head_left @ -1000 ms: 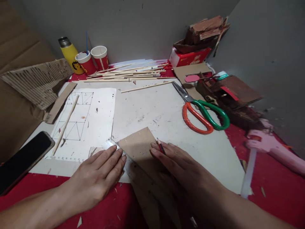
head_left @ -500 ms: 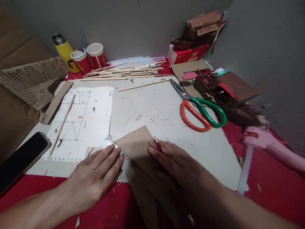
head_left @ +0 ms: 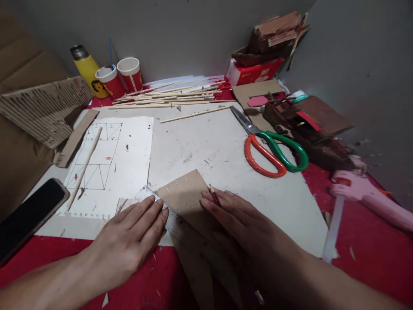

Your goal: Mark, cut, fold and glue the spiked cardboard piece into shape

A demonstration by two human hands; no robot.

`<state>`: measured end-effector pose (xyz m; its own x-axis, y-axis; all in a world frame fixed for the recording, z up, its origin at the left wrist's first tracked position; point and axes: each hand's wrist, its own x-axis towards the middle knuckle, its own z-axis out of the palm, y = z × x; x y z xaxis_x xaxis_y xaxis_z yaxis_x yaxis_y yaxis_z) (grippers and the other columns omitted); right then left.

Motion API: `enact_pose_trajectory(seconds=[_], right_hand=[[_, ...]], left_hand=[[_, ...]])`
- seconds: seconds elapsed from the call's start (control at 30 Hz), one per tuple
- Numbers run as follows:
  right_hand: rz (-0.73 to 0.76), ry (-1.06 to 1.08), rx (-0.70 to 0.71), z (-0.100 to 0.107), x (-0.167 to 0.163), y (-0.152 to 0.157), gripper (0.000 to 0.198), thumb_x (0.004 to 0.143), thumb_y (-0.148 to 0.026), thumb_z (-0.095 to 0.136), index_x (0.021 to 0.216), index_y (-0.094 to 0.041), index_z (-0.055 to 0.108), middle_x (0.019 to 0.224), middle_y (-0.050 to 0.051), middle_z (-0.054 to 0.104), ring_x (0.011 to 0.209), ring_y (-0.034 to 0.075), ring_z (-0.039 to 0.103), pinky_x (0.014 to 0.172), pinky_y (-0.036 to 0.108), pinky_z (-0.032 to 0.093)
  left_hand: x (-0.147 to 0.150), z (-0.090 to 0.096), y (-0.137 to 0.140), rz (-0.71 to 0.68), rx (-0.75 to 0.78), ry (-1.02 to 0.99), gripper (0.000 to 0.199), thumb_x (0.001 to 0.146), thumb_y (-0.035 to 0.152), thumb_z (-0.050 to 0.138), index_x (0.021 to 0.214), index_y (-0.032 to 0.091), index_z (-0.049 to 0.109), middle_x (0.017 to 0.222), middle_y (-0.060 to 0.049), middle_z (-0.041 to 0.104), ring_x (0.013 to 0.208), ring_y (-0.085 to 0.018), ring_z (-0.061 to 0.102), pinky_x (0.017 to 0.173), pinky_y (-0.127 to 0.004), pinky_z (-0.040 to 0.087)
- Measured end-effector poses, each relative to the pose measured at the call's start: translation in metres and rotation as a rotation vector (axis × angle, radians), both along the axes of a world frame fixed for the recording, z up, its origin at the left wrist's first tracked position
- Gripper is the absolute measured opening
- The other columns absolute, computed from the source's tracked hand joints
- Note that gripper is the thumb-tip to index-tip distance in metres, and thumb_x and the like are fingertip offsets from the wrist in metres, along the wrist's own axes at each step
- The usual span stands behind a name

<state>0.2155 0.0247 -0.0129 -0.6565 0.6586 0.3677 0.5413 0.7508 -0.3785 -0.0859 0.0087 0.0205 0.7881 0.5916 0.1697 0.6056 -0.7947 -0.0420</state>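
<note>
Pressing down now with the left hand [head_left: 129, 237], fingers flat and close together, spread open over a shiny, hole-punched ruler [head_left: 176, 220] rather than wrapped round it. And over on the right, gripping a slim, dark pencil [head_left: 215, 198] in the right hand [head_left: 243, 219], fingers closed on the shaft, sharpened tip poking out just by the cardboard's side; hard to tell whether touching. Between both hands, smooth, brown, angular cardboard [head_left: 185, 189], overlaid by the ruler, marked with short pale ticks along one side, straddling the near edge of the white sheet [head_left: 193, 142] and running down over the red tabletop [head_left: 48, 254]. Along the sheet's left edge, a page [head_left: 135, 163] of drawn rectangles and triangles, perforated at the bottom, with a rounded wooden stick [head_left: 85, 167] slanting across. At the near left corner, a glossy black phone [head_left: 32, 219], partly on the red. Towards the right edge, big scissors [head_left: 254, 129], steel-bladed, with chunky orange and green loops. Up at the far edge, a loose heap of straight, pale sticks [head_left: 171, 95]. Past the right edge, a smooth pink glue gun [head_left: 348, 185], with a translucent rod [head_left: 334, 228] reaching towards the near right corner.
</note>
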Motion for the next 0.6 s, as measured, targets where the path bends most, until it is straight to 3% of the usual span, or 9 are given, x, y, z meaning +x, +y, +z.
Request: enact_pose_trajectory(seconds=[0.6], right_hand=[[-0.015,-0.027,-0.005,0.0015,-0.0007,0.0009,0.064,0.102,-0.015,0.045,0.160,-0.017,0.017,0.135,0.022,0.063,0.129,0.035,0.058,0.097,0.058,0.056]], left_hand=[[0.0028,0.0006,-0.0029,0.006,-0.005,0.041,0.047,0.095,0.016,0.042,0.139,0.004,0.053,0.144,-0.018,0.056,0.137,-0.034,0.046,0.103,-0.046,0.049]])
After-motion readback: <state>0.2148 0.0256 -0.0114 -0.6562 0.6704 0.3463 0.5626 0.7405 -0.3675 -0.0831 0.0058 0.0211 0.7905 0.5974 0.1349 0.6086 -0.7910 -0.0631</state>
